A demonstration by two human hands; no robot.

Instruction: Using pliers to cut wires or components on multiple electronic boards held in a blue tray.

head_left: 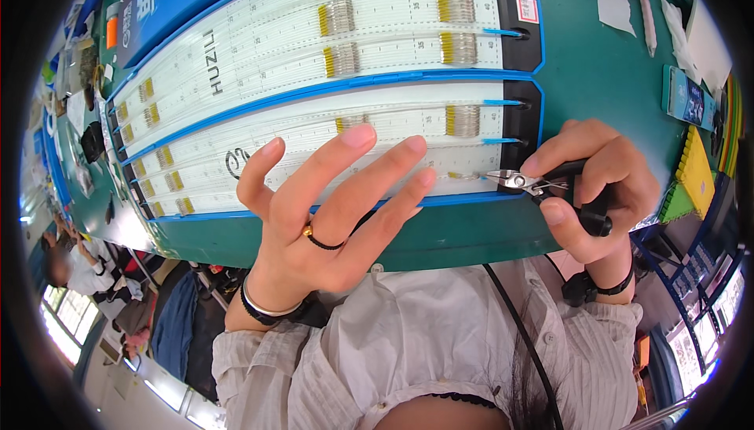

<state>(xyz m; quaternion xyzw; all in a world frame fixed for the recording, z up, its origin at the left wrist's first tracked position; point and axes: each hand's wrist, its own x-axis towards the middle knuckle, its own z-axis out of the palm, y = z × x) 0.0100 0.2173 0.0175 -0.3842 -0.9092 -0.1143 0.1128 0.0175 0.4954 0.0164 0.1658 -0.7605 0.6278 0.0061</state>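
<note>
- Head view shows a green table (581, 69) spread beneath everything, presumably giving the long work a flat, steady base.
- Long white case (524, 57) with blue edges and black ends lies opened across the table in two halves, its lower half nearest the person, probably so that every row is within reach.
- Left hand (314, 222) lies over the lower half, palm down, its outer fingers spread and lightly bent, perhaps to steady the rows; index fingertip and thumb come close together near the bottom row, but whether they pinch a strand I cannot tell.
- Right hand (609, 182) is curled round black-handled pliers (514, 180), thumb below and index finger above near the pivot, a grip that seems chosen for fine control.
- Pliers point left, their silver nose over the lower right corner of the case; whether the tips are closed on anything is too small to tell.
- Yellow-and-silver coils (463, 121) sit in line across the rows, likely for even spacing.
- Blue pegs (503, 102) stick out at the black end, one per row where visible.
- Tiny yellow piece (455, 175) lies between the left fingertips and the plier nose.
</note>
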